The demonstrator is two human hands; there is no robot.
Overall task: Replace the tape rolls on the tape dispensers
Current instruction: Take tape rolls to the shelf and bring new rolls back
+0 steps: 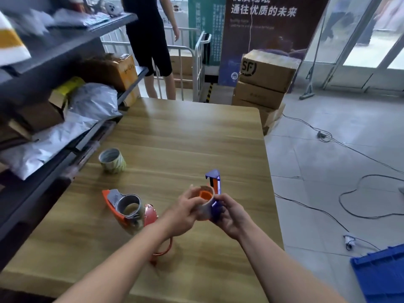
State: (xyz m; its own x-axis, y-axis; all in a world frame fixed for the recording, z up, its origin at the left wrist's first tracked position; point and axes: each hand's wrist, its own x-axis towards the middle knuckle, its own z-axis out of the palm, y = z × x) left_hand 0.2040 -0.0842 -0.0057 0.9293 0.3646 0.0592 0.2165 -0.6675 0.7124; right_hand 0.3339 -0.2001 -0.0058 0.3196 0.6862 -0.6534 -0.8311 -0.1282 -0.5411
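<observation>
1. Above the table (196, 132), left hand (185, 212) curls round the tape roll (205, 212) on the blue dispenser (215, 182); right hand (229, 217) grips its body.
2. Seemingly mid-swap; next needs a straight slide along the hub (206, 195).

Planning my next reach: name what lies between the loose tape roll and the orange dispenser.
Head view: only bare table between loose tape roll and orange tape dispenser.

The lower body of the blue dispenser (215, 182) is hidden inside the right hand (229, 217); the left hand (185, 213) covers much of the tape roll (204, 213) on it; the left forearm (131, 254) crosses the orange dispenser (129, 206), hiding part of its handle; the parcels (32, 25) on the top shelf are blurred; the picture's corner cuts off the blue crate (380, 272).
</observation>
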